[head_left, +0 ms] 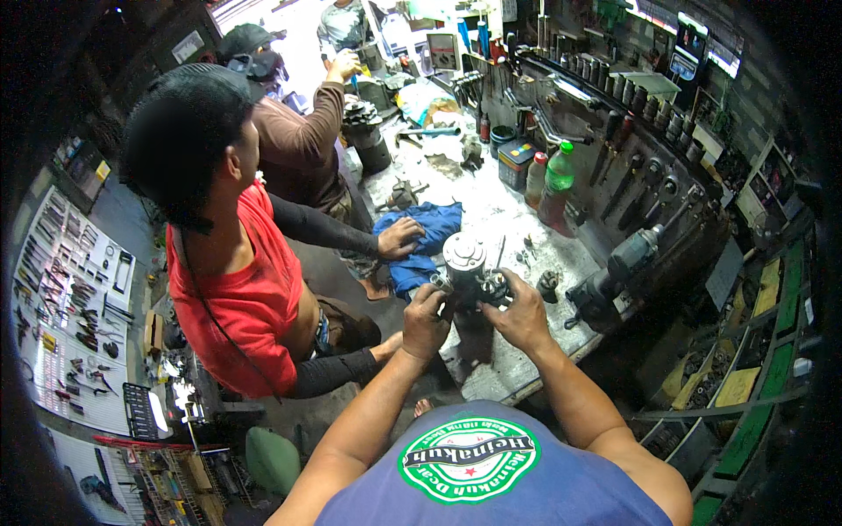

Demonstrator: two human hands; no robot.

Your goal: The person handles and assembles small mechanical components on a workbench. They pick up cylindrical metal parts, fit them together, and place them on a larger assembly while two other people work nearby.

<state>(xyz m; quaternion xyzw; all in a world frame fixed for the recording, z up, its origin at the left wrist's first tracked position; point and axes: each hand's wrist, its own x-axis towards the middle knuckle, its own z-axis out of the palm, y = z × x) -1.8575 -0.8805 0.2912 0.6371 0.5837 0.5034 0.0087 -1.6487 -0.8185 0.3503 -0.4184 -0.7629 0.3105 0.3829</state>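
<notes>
A starter-motor-like part (465,254), with a round silver end cap facing up and a darker body, stands at the near end of the workbench. My left hand (427,320) has its fingers closed on the left side of this motor. On the other side, my right hand (519,317) is closed around smaller metal fittings at the motor's flank. The fingertips of both hands are partly hidden by the part. Just beyond lies a crumpled blue cloth (430,232), with a co-worker's hand (402,238) resting on it.
A co-worker in a red shirt (232,298) stands close on my left, another person in brown (298,149) beyond. On the bench's right are a green-capped bottle (557,188), an impact wrench (618,272) and small metal parts (526,250). Tools (631,180) line the right-hand rack.
</notes>
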